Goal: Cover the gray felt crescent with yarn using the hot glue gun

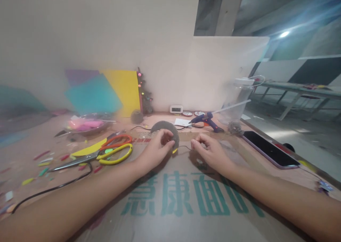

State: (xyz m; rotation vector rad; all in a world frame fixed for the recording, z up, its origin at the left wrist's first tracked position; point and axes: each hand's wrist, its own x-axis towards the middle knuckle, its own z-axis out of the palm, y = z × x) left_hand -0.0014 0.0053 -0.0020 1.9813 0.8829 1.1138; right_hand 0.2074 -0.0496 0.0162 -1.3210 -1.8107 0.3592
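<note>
Near the middle of the table, my left hand (163,146) pinches the lower edge of a dark grey, fuzzy curved piece (165,126), with a small bit of yellow at its lower end. A thin dark strand (183,147) runs from beside that yellow bit across to my right hand (204,148), whose thumb and forefinger are closed on its other end. Both hands are held above a sheet with large green printed characters (176,194). The fingertips hide part of the grey piece and the strand's end.
Scissors (92,157) with orange and yellow handles lie left among colored scraps. Behind are a glue gun (206,120), a small white clock (176,109) and a clear bottle (236,100). A phone (270,149) lies right. Colored sheets (93,93) lean against the pale board.
</note>
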